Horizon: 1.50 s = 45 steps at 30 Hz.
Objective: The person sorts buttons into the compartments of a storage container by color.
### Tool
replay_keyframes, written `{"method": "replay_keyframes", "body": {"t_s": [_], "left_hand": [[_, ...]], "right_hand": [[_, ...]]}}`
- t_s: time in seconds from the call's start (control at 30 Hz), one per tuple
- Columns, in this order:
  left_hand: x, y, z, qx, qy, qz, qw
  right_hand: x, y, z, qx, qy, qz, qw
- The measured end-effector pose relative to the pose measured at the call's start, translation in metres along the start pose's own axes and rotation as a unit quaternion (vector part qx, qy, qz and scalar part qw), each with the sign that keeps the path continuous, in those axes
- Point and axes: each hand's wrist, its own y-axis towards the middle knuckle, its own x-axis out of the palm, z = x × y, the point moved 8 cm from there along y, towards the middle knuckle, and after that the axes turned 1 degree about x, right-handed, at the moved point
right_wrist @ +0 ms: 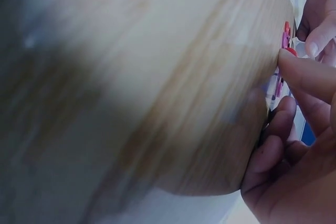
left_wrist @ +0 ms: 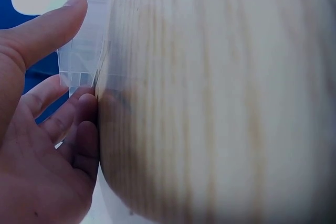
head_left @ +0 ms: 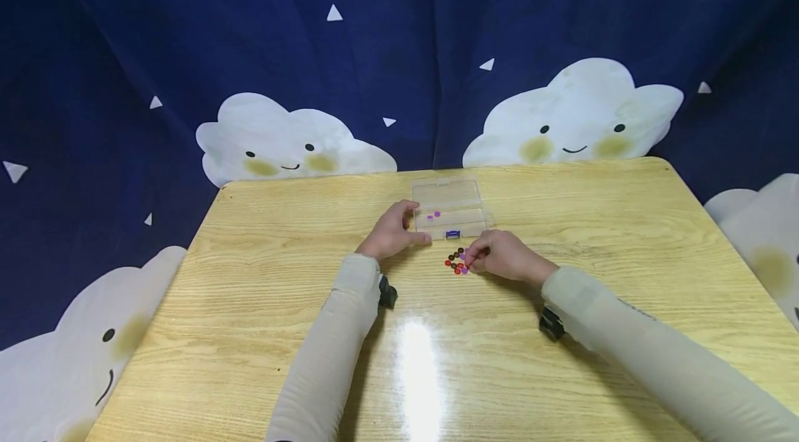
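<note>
A clear plastic box (head_left: 452, 196) with a blue clasp (head_left: 452, 234) lies with its lid open near the table's far edge. Two small purple pieces (head_left: 437, 214) are inside its front part. My left hand (head_left: 393, 230) holds the box's left end, thumb at the front corner; the left wrist view shows curled fingers beside the clear wall. In front of the box lies a cluster of small round beads, red (head_left: 447, 263), dark brown (head_left: 453, 266) and purple (head_left: 465, 270). At the cluster's right side, my right hand (head_left: 499, 255) pinches a red bead (right_wrist: 291, 51) between thumb and fingertip.
The wooden table (head_left: 250, 345) extends around both forearms. A dark blue curtain (head_left: 399, 46) with clouds hangs behind its far edge. Dark wrist cameras sit under both light sleeves, close to the tabletop. A bright reflection lies on the wood between the arms.
</note>
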Motion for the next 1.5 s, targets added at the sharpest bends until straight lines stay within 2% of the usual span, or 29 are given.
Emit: {"method": "replay_keyframes", "body": {"t_s": [0.37, 0.67, 0.83, 1.1, 1.27, 1.5], "left_hand": [[-0.001, 0.0, 0.0, 0.001, 0.002, -0.003, 1.0], [-0.001, 0.0, 0.001, 0.004, -0.001, -0.009, 1.0], [0.0, -0.001, 0.001, 0.003, 0.002, -0.008, 1.0], [0.0, -0.001, 0.001, -0.001, -0.001, -0.007, 1.0], [0.0, -0.001, 0.0, -0.002, -0.008, -0.008, 0.9999], [-0.001, -0.001, 0.001, 0.001, -0.006, -0.009, 0.9999]], "right_hand": [[-0.001, -0.001, -0.001, 0.007, 0.003, -0.007, 1.0], [-0.007, -0.006, -0.004, -0.012, 0.036, -0.006, 0.999], [-0.012, -0.009, -0.002, -0.017, 0.038, 0.007, 0.999], [-0.029, -0.012, 0.006, 0.008, 0.033, 0.033, 0.999], [-0.039, -0.011, 0.01, 0.01, 0.029, 0.05, 0.998], [-0.046, -0.01, 0.014, 0.016, 0.02, 0.057, 0.998]]}}
